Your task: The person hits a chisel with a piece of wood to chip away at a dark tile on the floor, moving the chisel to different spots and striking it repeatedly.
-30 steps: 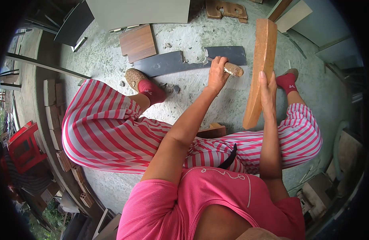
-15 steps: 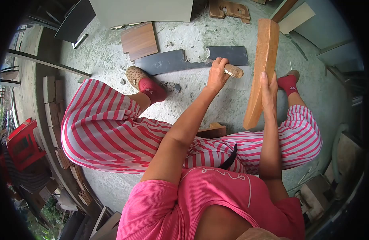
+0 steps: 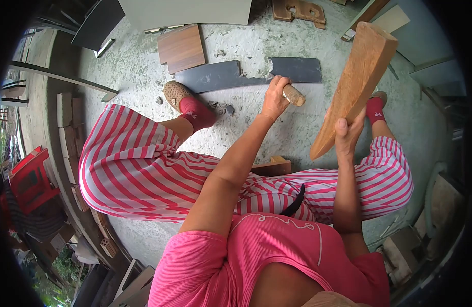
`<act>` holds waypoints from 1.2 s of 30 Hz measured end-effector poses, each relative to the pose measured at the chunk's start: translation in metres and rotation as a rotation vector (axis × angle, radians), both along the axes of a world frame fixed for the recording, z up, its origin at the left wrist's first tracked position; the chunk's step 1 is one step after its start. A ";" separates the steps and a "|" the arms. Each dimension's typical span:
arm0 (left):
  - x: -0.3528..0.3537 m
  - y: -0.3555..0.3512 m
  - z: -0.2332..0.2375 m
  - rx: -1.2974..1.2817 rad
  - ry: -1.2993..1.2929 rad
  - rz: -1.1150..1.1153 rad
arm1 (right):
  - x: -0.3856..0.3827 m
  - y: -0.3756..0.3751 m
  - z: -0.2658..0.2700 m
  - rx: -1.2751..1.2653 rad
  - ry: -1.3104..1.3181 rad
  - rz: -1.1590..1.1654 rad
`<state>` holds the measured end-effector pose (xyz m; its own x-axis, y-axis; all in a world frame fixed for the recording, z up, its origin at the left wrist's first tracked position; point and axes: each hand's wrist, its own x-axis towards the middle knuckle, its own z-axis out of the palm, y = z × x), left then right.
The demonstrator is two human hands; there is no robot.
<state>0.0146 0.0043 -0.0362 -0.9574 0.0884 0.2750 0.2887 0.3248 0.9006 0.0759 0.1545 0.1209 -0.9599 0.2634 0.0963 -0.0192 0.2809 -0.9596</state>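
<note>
My left hand (image 3: 276, 96) is wrapped round a tool with a thick round wooden handle (image 3: 294, 95), whose butt end faces up and to the right. Its working end is hidden behind my fingers, close over the dark grey strip (image 3: 210, 75) on the floor. That strip has a ragged notch in its upper edge. In my right hand (image 3: 350, 134) is a long wooden block (image 3: 354, 89), tapered toward its lower end and held tilted, its broad end up and to the right. My thumb presses on its near face, well apart from the handle.
A brown wood-grain board (image 3: 181, 48) lies beyond the strip. My shoe (image 3: 177, 96) rests by the strip's left end, with dark chips (image 3: 229, 110) nearby. Another wood piece (image 3: 273, 167) lies between my legs. A cut-out wooden piece (image 3: 298, 12) is at the far side.
The wooden block has swung its broad end to the right and closer to my head, turning in my right hand. The handle in my left hand has tipped a little more upright.
</note>
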 end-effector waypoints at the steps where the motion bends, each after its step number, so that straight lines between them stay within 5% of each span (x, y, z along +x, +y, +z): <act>1: 0.000 -0.001 0.000 0.023 0.005 0.010 | 0.003 -0.001 -0.008 -0.054 0.061 0.027; 4: 0.000 -0.003 0.002 0.032 -0.020 0.002 | 0.013 -0.006 -0.036 0.038 0.023 0.107; 7: 0.001 -0.003 -0.001 0.060 0.009 0.029 | 0.005 -0.019 -0.040 0.204 -0.329 0.217; 10: -0.005 -0.005 -0.006 0.038 0.043 -0.004 | 0.003 -0.018 -0.036 0.351 -0.251 0.327; 16: -0.010 -0.010 0.001 0.034 -0.059 -0.040 | 0.006 -0.004 -0.005 -0.035 0.099 0.273; 18: -0.012 -0.008 -0.004 0.024 -0.047 -0.041 | 0.005 -0.001 -0.030 0.267 0.252 0.286; 20: -0.013 -0.008 -0.005 0.011 -0.030 -0.040 | -0.001 -0.014 -0.050 0.379 -0.264 0.318; 22: -0.014 -0.011 0.000 0.071 0.027 -0.037 | -0.007 -0.023 -0.039 0.438 -0.203 0.321; 26: -0.018 -0.016 0.001 0.011 -0.135 -0.043 | -0.014 -0.021 0.019 0.129 0.079 0.168; 28: -0.024 -0.014 0.003 0.009 -0.113 -0.019 | -0.013 -0.014 0.019 -0.044 0.222 0.187; 30: -0.025 -0.013 0.005 -0.036 -0.116 -0.025 | -0.012 -0.016 -0.003 0.038 0.350 0.192; 31: -0.025 -0.013 0.004 0.004 -0.136 -0.023 | -0.011 -0.015 -0.024 0.234 0.212 0.239; 32: -0.026 -0.014 0.004 0.042 -0.154 -0.020 | -0.015 -0.024 -0.035 0.330 -0.208 0.264; 36: -0.026 -0.015 0.001 0.061 -0.146 -0.035 | -0.021 -0.029 -0.034 0.297 -0.206 0.268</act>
<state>-0.0114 -0.0109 -0.0349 -0.9842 0.1100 0.1390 0.1635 0.2606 0.9515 0.0547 0.1260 0.0865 -0.9975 -0.0078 -0.0704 0.0542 0.5559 -0.8295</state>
